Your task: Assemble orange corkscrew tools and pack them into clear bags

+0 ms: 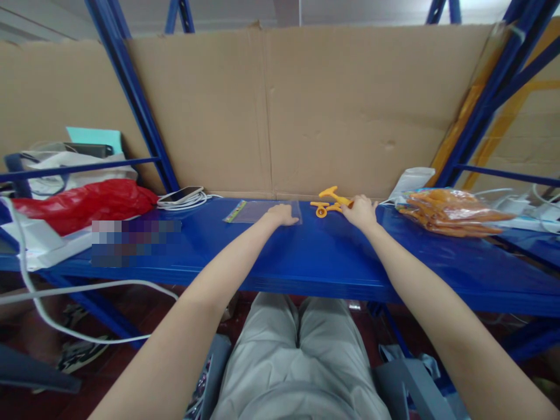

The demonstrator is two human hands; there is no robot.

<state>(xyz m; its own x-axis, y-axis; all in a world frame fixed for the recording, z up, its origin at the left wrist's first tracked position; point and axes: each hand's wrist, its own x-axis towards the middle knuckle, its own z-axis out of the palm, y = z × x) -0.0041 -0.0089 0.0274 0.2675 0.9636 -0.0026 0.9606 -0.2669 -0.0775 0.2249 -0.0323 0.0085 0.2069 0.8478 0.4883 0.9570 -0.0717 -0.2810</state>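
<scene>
My left hand [282, 214] lies flat on a clear plastic bag [256, 212], its fingers stretched to the right. The bag has a green and yellow printed strip at its left end. My right hand [361, 212] is closed around the near end of a yellow T-shaped plastic piece [336, 196], whose crossbar points away to the left. Beside it on the blue shelf lie other yellow plastic parts, among them a round piece [321, 212] with a dark centre. The right fingertips are partly hidden behind the hand.
A blue metal shelf [306, 259] spans the view before a cardboard panel [350, 111]. Leftward are a phone [181, 195] on a coiled white cable and a red plastic bag [96, 201]. At right lies a clear bag of orange pieces [446, 213] near a white object [411, 181].
</scene>
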